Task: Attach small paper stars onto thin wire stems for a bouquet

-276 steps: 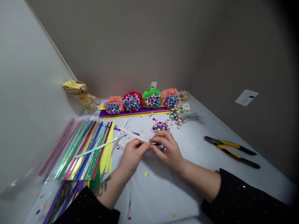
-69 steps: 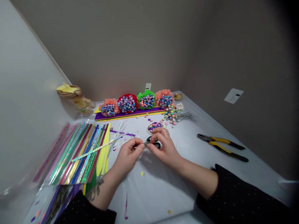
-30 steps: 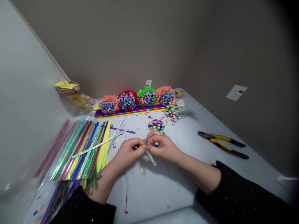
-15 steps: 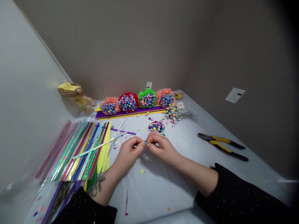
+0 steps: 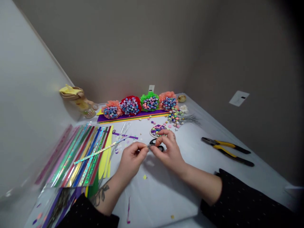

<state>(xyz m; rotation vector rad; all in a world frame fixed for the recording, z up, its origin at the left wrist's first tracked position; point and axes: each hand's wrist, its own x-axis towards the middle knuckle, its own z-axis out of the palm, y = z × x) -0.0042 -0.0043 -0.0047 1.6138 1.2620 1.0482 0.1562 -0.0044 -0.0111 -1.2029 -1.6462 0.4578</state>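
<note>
In the middle of the frame, the left hand (image 5: 133, 158) has its grip pinched on a tiny piece (image 5: 148, 146). The right hand (image 5: 169, 151) is just as near, but I can't tell its grip or the piece's long way. Black scissors (image 5: 162, 148) show behind.

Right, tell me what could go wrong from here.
The right hand is close to the dish of stars; a bump might spill some. The scissors next to that hand could get knocked. Anything pinched between it and the left hand is too small to make out and might slip.
</note>
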